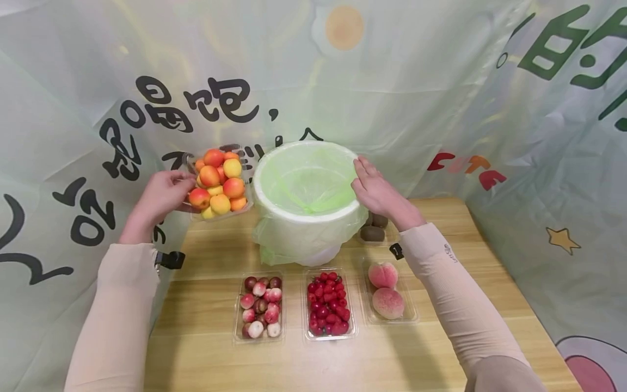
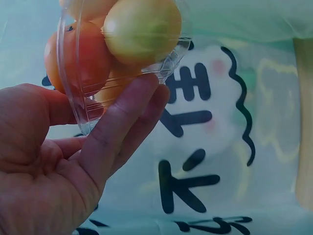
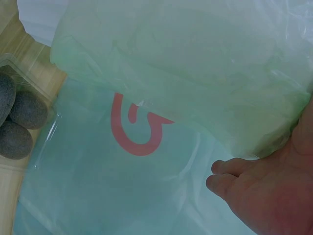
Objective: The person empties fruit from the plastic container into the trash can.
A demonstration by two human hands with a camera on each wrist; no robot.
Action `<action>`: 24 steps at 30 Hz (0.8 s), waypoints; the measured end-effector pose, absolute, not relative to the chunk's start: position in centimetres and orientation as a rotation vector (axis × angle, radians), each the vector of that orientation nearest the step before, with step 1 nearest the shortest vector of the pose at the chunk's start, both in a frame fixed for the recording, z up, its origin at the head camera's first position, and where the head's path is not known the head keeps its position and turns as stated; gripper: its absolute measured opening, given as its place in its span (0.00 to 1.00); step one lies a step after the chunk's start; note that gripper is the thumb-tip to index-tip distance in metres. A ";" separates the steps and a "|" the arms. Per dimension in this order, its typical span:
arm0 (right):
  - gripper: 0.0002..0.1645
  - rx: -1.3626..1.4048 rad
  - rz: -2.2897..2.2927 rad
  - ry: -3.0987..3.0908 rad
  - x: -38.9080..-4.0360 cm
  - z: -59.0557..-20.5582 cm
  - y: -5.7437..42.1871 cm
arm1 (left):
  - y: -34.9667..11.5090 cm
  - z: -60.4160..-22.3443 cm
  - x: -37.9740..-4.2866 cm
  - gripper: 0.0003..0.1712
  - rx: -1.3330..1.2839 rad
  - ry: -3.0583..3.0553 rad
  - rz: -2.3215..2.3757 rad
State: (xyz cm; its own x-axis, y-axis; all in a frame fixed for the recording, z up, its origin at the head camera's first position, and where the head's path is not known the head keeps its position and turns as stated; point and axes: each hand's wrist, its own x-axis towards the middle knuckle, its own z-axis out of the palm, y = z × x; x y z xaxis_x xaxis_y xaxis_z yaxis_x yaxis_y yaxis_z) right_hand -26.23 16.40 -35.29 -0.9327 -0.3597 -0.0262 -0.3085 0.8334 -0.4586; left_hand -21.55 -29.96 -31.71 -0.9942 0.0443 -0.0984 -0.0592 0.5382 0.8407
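Note:
My left hand grips the side of a clear plastic box heaped with orange-red and yellow fruits, raised left of the bin. In the left wrist view the thumb and fingers pinch the box's ribbed corner. At the middle stands a white round bin, its rim covered by a thin green plastic bag that hangs down outside. My right hand rests at the bin's right rim with its fingers fairly straight. In the right wrist view, two fingertips show beside the bag's edge.
On the wooden table, clear boxes hold reddish-white round fruits, red berries and two peaches. Brown oval fruits sit in a box behind the right forearm. A printed cloth walls the back and sides.

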 end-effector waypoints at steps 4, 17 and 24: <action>0.42 -0.520 -0.698 2.899 -26.2 -35.3 16.4 | -29.0 -30.8 -22.4 0.29 0.013 2.636 1.478; 0.42 -0.516 -0.717 2.904 -25.9 -35.3 16.4 | -25.2 -27.8 -25.0 0.29 0.053 2.654 1.436; 0.43 -0.520 -0.706 2.908 -25.9 -35.1 16.3 | -22.7 -27.0 -26.0 0.27 0.081 2.641 1.478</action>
